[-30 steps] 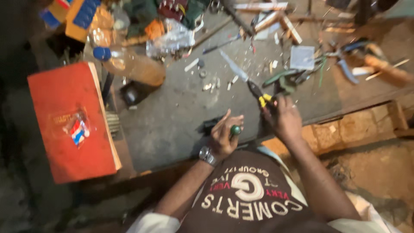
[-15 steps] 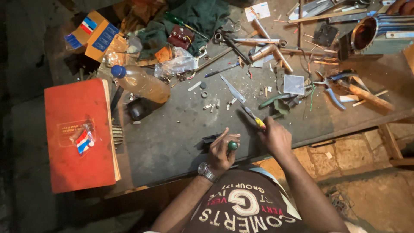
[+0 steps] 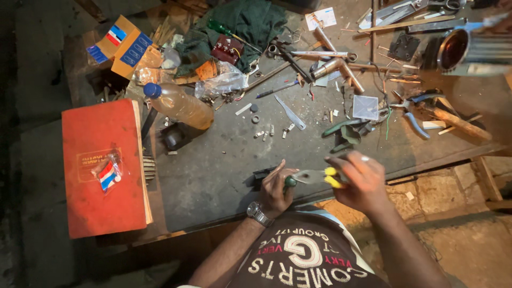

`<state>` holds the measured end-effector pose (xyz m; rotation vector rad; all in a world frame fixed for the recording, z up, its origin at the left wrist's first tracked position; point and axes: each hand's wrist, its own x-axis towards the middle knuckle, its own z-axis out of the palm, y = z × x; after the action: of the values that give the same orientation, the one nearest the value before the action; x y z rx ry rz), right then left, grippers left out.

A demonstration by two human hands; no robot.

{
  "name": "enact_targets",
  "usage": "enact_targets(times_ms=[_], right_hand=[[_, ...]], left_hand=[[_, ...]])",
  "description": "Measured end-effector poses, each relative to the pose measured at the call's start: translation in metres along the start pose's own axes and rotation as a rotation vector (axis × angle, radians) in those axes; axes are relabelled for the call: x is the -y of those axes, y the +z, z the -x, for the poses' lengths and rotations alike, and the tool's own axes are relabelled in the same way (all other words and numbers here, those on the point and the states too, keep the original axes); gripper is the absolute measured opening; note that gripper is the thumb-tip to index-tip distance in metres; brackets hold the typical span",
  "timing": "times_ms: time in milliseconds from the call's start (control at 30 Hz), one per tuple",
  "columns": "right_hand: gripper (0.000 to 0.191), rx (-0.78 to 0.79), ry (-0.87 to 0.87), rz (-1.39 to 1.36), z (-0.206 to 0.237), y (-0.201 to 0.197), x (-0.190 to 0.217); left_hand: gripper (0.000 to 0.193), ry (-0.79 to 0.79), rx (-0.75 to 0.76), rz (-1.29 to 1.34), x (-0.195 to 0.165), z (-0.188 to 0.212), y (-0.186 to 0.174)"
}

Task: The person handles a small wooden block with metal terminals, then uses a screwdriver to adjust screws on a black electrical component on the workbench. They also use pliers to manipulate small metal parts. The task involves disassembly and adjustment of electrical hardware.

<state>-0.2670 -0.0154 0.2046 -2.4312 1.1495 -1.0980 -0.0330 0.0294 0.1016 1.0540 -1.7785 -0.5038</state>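
My left hand [image 3: 276, 188], with a wristwatch [image 3: 258, 214] on the wrist, is closed around a small green object [image 3: 289, 182] at the near edge of the dark workbench [image 3: 213, 170]. My right hand [image 3: 361, 180] grips yellow-handled pliers [image 3: 317, 176]. The pliers' jaws point left and meet the green object in the left hand. Both hands are held just above the bench edge, in front of my chest.
A red book [image 3: 104, 168] with a small packet on it lies at the left. A plastic bottle [image 3: 178, 105] with a blue cap, a cardboard box [image 3: 121, 45], a green cloth [image 3: 240, 24], blue-handled pliers [image 3: 413, 109], a metal can [image 3: 469, 50] and several scattered tools and screws cover the bench.
The right hand has brought the pliers down and left from the bench, so the jaws now meet the green object in the left hand. The view has shifted slightly.
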Motion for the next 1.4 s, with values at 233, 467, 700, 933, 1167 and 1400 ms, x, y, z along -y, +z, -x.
enact_targets(times_ms=[233,467,700,933,1167,1400], right_hand=[[0.042,0.04,-0.078,-0.211,-0.02,-0.007,0.022],[0.047,0.12,-0.06,-0.011,-0.016,-0.022,0.019],[0.05,0.34,0.051,0.057,-0.005,0.004,0.015],[0.054,0.075,0.087,-0.165,-0.003,-0.003,0.02],[0.057,0.376,0.123,0.185,0.0,-0.002,0.021],[0.05,0.019,0.239,-0.187,0.011,-0.015,0.03]], left_hand=[[0.008,0.005,-0.016,0.011,-0.001,-0.001,0.002],[0.019,-0.031,0.015,0.01,-0.002,0.0,-0.001],[0.015,0.018,-0.003,0.015,0.002,0.002,0.003],[0.014,-0.012,-0.022,0.016,0.004,0.007,0.003],[0.035,0.063,-0.04,-0.018,0.014,0.023,0.01],[0.014,-0.039,-0.007,0.098,-0.002,0.017,0.0]])
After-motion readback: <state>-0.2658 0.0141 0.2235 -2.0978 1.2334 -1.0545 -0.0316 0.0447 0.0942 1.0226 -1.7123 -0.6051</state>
